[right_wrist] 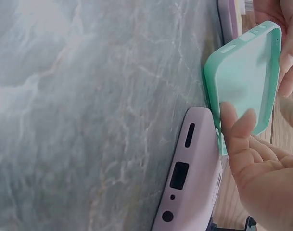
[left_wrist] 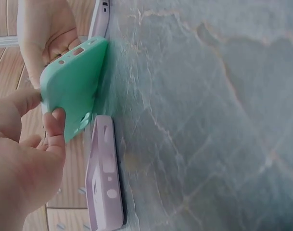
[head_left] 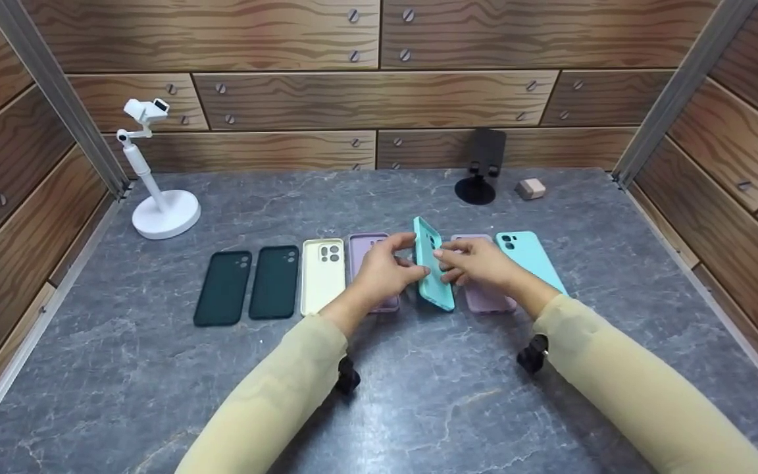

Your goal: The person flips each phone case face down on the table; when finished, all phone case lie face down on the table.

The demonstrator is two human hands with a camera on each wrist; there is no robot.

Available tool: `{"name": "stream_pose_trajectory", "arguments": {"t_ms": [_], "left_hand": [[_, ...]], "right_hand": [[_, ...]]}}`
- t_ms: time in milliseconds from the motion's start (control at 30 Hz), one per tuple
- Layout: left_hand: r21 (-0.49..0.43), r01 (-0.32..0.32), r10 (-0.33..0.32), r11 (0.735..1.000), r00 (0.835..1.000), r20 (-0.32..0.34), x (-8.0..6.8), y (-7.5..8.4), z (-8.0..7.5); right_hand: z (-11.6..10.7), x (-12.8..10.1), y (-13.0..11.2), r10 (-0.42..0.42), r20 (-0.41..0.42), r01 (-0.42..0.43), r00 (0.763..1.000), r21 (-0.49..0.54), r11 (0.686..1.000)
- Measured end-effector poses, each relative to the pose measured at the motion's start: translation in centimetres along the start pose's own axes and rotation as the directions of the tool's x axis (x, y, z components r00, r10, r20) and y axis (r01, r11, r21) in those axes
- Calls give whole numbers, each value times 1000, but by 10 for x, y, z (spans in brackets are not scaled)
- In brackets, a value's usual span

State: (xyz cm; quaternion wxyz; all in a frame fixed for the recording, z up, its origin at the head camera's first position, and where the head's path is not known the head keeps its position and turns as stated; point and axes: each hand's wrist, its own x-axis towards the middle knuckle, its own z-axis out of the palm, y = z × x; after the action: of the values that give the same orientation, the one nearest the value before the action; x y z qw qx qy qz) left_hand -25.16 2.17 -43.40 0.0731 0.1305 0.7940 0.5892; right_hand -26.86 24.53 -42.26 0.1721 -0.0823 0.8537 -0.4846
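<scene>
A turquoise phone case (head_left: 433, 263) stands tilted on its long edge near the middle of the row, its hollow inside toward the right. My left hand (head_left: 382, 266) pinches its upper edge between thumb and fingers; the left wrist view shows the turquoise case's outer back (left_wrist: 74, 91) beside these fingers. From the right, my right hand (head_left: 481, 266) reaches into the hollow, and its fingertips (right_wrist: 228, 113) touch the inner side without gripping. Beneath the left hand lies a purple phone case (head_left: 367, 245). A paler purple case (head_left: 484, 299) lies partly under the right hand.
Two dark green cases, one (head_left: 222, 289) beside the other (head_left: 274, 283), and a cream case (head_left: 323, 280) lie to the left. Another turquoise case (head_left: 533, 257) is at the right. Behind stand a white stand (head_left: 165, 214), a black phone stand (head_left: 484, 158) and a small beige block (head_left: 531, 189).
</scene>
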Motion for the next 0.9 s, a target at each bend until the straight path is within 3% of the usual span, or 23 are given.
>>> {"name": "stream_pose_trajectory", "arguments": {"t_ms": [167,367,900], "left_hand": [[-112,4,2,994,999,53,-1,-1,2],[-218,17,7,976,994,107,-2,-2,3],[-205,20,20,979,982,190,-5,-3,3]], "right_hand": [[-4,1,2,38,33,-43,999,147,988],[-5,1,1,77,52,-88,996,238,967],[-1,2,-1,94,80,-114,992,306,945]]}}
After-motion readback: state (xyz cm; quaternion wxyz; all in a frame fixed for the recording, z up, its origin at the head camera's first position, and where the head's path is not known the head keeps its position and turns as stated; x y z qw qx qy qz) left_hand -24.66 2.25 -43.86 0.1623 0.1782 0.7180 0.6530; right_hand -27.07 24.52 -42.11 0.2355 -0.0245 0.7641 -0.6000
